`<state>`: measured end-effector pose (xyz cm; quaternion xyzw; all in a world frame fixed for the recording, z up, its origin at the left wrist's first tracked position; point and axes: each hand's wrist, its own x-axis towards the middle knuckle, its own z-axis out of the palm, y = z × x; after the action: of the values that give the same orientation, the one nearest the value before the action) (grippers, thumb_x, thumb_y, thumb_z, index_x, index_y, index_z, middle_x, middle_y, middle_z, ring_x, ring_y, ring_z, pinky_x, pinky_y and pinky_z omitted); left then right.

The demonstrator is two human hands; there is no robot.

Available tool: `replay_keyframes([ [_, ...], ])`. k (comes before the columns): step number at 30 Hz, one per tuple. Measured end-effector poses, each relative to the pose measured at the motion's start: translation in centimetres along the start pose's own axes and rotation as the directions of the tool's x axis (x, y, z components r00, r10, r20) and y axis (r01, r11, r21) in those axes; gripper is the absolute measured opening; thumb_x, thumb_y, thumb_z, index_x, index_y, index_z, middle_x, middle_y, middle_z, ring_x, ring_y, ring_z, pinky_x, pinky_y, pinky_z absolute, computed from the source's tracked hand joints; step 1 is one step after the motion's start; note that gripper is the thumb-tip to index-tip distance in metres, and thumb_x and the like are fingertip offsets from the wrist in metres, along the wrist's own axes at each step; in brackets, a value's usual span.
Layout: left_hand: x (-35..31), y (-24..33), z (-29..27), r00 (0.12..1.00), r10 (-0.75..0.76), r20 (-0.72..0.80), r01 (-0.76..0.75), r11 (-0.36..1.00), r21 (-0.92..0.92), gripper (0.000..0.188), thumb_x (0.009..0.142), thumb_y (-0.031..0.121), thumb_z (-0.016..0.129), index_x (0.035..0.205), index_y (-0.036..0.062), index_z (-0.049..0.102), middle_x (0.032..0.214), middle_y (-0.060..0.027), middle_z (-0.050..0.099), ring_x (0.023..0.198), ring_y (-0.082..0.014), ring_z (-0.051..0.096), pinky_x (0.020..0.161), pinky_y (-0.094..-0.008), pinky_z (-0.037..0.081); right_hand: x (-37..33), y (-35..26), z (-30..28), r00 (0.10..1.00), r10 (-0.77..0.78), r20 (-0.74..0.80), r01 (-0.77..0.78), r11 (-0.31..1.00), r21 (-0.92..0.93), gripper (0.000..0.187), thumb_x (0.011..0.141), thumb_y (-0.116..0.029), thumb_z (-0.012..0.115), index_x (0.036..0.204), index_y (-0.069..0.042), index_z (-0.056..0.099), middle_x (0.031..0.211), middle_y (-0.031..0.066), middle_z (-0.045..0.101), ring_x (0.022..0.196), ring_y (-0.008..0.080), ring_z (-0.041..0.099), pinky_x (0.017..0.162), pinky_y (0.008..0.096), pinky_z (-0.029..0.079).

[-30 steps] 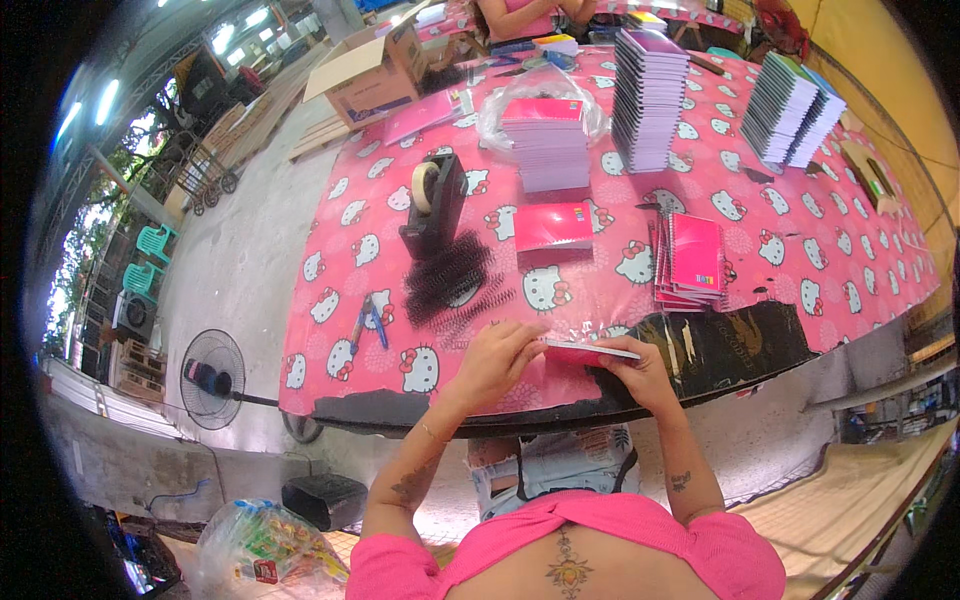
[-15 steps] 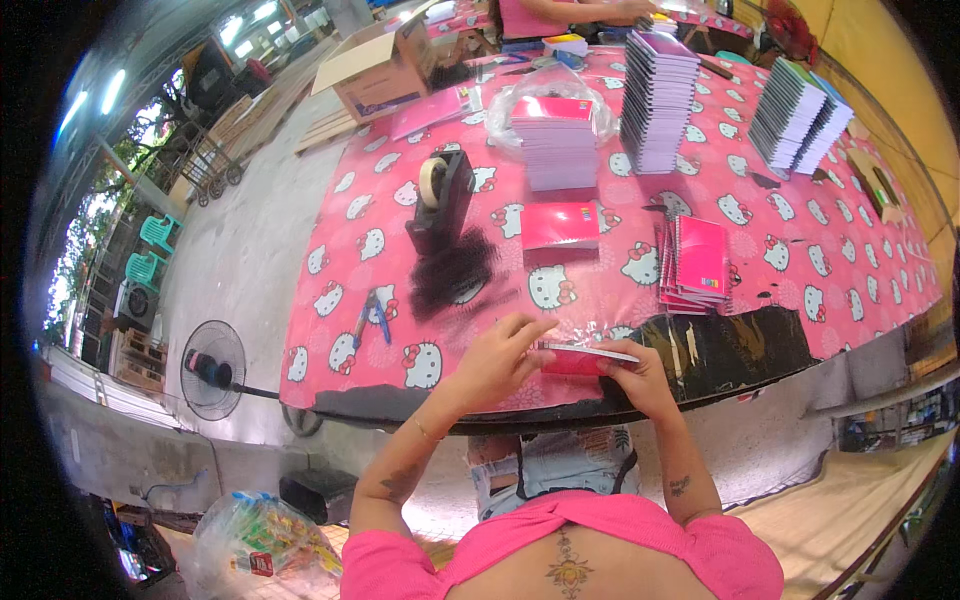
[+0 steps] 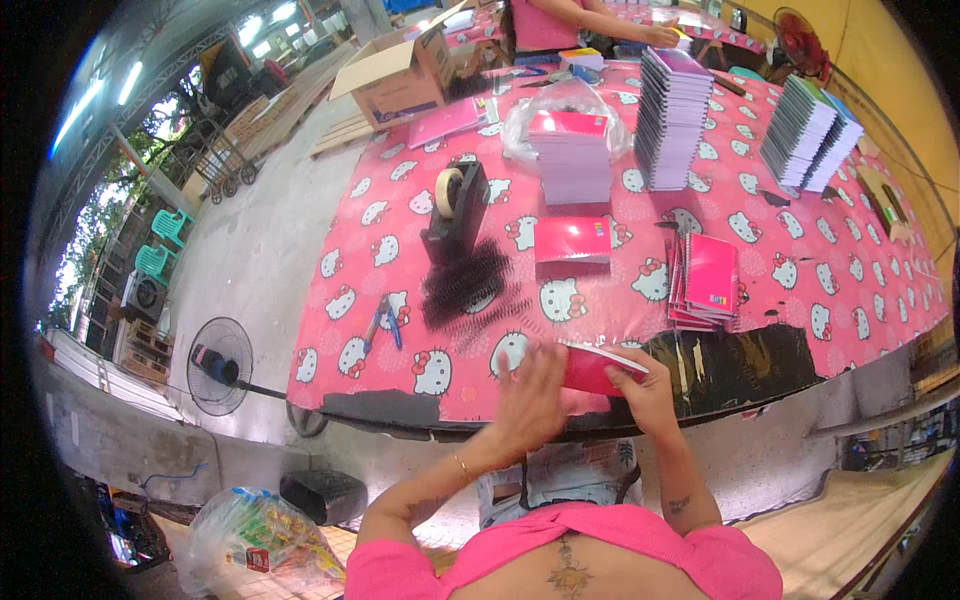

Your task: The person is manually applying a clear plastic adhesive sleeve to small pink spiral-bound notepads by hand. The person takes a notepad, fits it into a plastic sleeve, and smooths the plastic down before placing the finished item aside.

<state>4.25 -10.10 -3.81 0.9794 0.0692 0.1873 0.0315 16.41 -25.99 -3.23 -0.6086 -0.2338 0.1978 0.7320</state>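
A pink-red notebook (image 3: 592,372) is tilted up at the near edge of the table, its white page edges showing along the top. My right hand (image 3: 648,392) grips it by the right end, thumb on the cover. Against its left end lies my left hand (image 3: 533,398), fingers stretched out and slightly blurred, not wrapped round anything. Beyond my left hand is a heap of black spiral binding coils (image 3: 462,288). One pink notebook (image 3: 572,240) rests straight ahead. To its right sits a small pile of spiral-bound pink notebooks (image 3: 708,275).
Tall notebook stacks (image 3: 672,125) stand at the back, one pink-topped stack (image 3: 575,170) beside plastic wrap. A black tape dispenser (image 3: 455,215) and blue-handled tools (image 3: 383,322) are at left. An open carton (image 3: 405,85) and another person's arm (image 3: 620,27) appear beyond. A fan (image 3: 218,367) stands left.
My left hand has gone from fingers raised at the notebook's left end to flattened out against it. The right hand keeps its grip on the notebook. My view has shifted slightly.
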Motion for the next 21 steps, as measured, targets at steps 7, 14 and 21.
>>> replay_keyframes([
  [7, -2.1, 0.1, 0.6, 0.972, 0.228, 0.048, -0.228, 0.974, -0.015, 0.084, 0.096, 0.060, 0.038, 0.151, -0.0024, 0.027, 0.160, -0.0214, 0.017, 0.150, -0.0379, 0.009, 0.115, -0.0625, -0.004, 0.2, -0.9, -0.1, 0.999, 0.045, 0.016, -0.046, 0.999, 0.025, 0.026, 0.088, -0.003, 0.069, 0.114, 0.000, 0.069, 0.102, 0.0034, 0.070, 0.093, 0.0093, 0.061, 0.085, 0.0260, 0.049],
  [14, 0.6, -0.5, -2.0, 0.988, 0.145, 0.050, -0.147, 0.988, 0.043, 0.086, 0.094, 0.061, 0.040, 0.149, -0.0038, 0.028, 0.159, -0.0233, 0.020, 0.149, -0.0402, 0.011, 0.114, -0.0634, -0.001, -0.4, -1.7, 0.7, 0.987, 0.110, 0.119, -0.111, 0.994, -0.003, 0.030, 0.088, -0.001, 0.067, 0.118, 0.000, 0.067, 0.101, 0.0047, 0.072, 0.092, 0.0087, 0.062, 0.086, 0.0254, 0.050],
  [21, 3.9, -1.2, -3.9, 0.999, 0.053, -0.008, -0.051, 0.988, 0.146, 0.086, 0.092, 0.062, 0.045, 0.147, -0.0034, 0.033, 0.153, -0.0227, 0.033, 0.144, -0.0388, 0.026, 0.115, -0.0639, 0.007, -0.2, -0.8, 1.3, 0.975, 0.096, 0.202, -0.082, 0.994, -0.079, 0.029, 0.089, -0.002, 0.067, 0.119, 0.000, 0.068, 0.105, 0.0053, 0.071, 0.096, 0.0089, 0.062, 0.087, 0.0267, 0.051],
])
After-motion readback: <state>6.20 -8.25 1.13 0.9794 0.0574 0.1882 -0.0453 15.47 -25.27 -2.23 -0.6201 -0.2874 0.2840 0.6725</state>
